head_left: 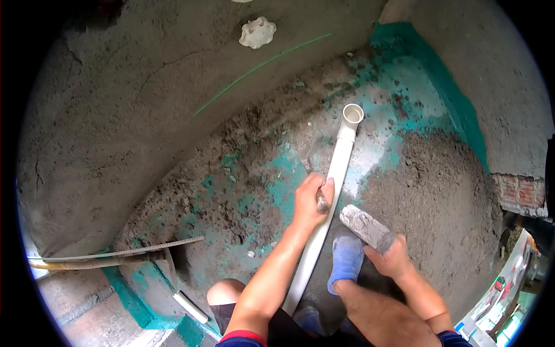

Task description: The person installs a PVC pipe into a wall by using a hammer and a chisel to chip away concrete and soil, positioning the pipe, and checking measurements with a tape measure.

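Observation:
My left hand (312, 199) is closed around a short tool handle (322, 203) whose dirty, rounded end shows by the thumb. What lies at the tool's other end is hard to make out. Just beside that hand runs a long white plastic pipe (340, 159) with an upturned elbow (352, 114) at its far end. In my right hand (392, 257) is an oblong, mortar-caked block (365, 225), gripped by its near end and held above my blue-covered foot (347, 260). Its material is hidden under the grey crust.
A mound of damp mortar (442, 179) lies on the right. Loose mortar crumbs (231, 185) cover the green-coated floor on the left. Behind rises a plastered wall (144, 87) with a white scalloped plug (258, 33). A long strip (144, 250) and a short white tube (191, 306) lie lower left.

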The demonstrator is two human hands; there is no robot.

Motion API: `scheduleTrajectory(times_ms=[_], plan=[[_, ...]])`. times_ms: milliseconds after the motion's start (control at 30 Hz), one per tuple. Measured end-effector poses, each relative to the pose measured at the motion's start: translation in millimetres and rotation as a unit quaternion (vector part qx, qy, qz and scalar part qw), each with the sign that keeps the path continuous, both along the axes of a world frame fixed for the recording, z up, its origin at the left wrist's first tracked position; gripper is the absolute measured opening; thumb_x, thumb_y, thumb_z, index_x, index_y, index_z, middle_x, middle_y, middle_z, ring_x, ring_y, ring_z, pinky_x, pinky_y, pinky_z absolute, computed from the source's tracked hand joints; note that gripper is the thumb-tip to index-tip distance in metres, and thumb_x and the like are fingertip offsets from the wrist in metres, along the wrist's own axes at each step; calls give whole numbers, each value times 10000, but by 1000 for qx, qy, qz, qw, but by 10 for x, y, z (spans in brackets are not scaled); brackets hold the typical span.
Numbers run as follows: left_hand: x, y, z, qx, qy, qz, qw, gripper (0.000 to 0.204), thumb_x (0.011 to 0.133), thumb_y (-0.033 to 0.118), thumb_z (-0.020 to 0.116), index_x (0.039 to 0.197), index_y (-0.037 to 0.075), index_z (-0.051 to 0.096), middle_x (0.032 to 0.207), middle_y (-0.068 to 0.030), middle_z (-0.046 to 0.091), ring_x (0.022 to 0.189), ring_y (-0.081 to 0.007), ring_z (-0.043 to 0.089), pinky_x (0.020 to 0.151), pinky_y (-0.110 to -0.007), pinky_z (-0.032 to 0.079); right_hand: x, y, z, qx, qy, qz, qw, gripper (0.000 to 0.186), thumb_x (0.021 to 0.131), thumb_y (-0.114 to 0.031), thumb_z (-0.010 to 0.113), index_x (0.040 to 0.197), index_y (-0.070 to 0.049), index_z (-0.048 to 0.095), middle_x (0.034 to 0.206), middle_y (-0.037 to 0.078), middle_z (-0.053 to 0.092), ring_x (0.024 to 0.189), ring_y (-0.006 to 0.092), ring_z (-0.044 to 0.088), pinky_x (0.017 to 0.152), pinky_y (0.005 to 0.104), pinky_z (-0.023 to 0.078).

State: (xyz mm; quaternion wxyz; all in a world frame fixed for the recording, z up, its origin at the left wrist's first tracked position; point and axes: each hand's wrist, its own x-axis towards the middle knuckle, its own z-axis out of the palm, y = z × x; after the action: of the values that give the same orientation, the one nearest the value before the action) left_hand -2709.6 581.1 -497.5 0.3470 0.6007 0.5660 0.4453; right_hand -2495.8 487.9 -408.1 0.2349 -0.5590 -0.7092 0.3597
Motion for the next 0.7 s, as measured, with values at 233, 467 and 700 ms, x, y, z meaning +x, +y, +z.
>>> scheduleTrajectory(times_ms=[233, 467, 700], plan=[[-150, -55, 120, -2, 15, 6, 1000, 211, 889, 100, 618, 723, 7, 525, 697, -167, 529, 613, -354, 552, 574, -398, 451, -114, 55, 323, 84, 36, 76, 993, 244, 641, -117, 721, 848, -23, 632, 692, 139, 638, 569, 328, 639, 516, 387, 509], [-29, 122, 208, -35, 47, 21, 998, 242, 902, 156, 596, 733, -2, 525, 716, -181, 541, 645, -402, 564, 583, -446, 447, -354, 391, 246, 83, -150, 59, 983, 140, 680, -122, 652, 711, -81, 522, 600, 81, 600, 481, 269, 591, 461, 357, 473], [-1, 126, 64, -6, 35, 24, 999, 232, 892, 115, 615, 727, -11, 512, 698, -179, 510, 620, -365, 521, 589, -402, 432, -133, 186, 181, 217, 66, 122, 966, 193, 704, -171, 695, 782, -78, 545, 580, 73, 594, 483, 272, 604, 464, 373, 479]])
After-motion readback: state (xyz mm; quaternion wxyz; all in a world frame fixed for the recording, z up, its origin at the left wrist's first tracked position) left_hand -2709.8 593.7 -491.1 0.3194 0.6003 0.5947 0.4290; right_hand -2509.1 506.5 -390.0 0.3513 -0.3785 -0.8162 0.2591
